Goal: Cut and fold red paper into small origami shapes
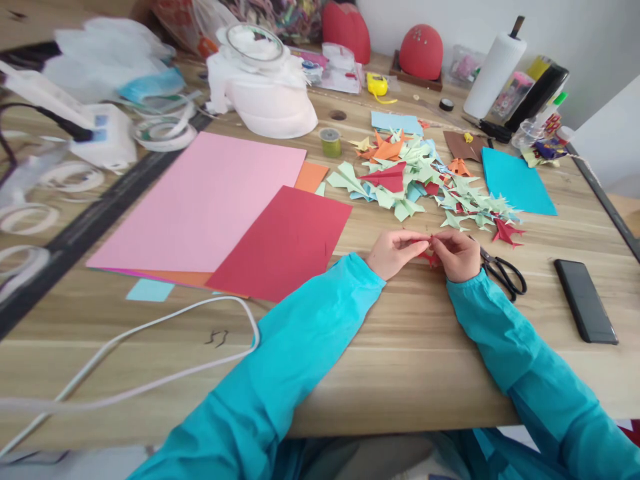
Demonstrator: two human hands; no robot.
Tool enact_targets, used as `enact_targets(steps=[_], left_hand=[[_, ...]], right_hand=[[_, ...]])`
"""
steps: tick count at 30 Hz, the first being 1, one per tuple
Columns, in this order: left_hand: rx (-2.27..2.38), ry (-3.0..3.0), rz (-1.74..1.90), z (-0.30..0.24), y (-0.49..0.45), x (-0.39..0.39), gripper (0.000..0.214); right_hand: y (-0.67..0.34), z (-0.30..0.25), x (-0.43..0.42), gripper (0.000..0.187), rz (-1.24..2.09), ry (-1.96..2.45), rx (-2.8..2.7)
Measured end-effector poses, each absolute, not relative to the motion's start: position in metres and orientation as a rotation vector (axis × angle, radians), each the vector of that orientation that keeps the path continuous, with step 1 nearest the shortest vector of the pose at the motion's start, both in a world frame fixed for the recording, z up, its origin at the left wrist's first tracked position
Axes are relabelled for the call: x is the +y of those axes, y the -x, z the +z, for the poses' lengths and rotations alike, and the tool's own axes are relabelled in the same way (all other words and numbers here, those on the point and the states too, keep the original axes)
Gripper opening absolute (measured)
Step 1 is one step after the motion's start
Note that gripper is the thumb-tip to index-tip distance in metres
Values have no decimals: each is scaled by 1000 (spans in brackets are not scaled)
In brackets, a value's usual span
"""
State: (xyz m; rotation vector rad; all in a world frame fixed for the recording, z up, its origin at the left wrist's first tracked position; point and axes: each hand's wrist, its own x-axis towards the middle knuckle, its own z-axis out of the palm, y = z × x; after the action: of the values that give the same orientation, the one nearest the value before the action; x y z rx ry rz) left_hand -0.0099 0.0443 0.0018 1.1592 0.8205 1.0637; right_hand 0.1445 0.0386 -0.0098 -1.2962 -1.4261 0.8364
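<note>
My left hand (395, 252) and my right hand (457, 255) meet fingertip to fingertip over the table, both pinching a small red folded paper piece (431, 259). Much of that piece is hidden by my fingers. Just beyond them lies a heap of folded paper planes (390, 177), mostly pale green, with some red, orange and blue. A single red paper plane (507, 231) rests at the heap's right end. Partly behind my right hand are black-handled scissors (507, 277). Left of my hands, a red paper sheet (285, 243) overlaps a large pink sheet (210, 200).
A black phone (585, 300) lies at the right, with blue paper (517, 180) farther back. A spool of green thread (331, 143) stands behind the sheets. A white cable (165, 323) loops by my left sleeve. Tape rolls (165, 133) and a yellow tape measure (377, 85) lie farther off.
</note>
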Motion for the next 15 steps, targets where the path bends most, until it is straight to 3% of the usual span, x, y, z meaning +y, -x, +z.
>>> enact_targets(steps=[7, 15], left_hand=[[900, -1215, 1094, -4, 9, 48, 25], [925, -1163, 1119, -1, 10, 49, 23]], right_hand=[[-144, -1, 34, 10, 265, 1265, -1799], [-141, 2, 29, 13, 263, 1254, -1859]])
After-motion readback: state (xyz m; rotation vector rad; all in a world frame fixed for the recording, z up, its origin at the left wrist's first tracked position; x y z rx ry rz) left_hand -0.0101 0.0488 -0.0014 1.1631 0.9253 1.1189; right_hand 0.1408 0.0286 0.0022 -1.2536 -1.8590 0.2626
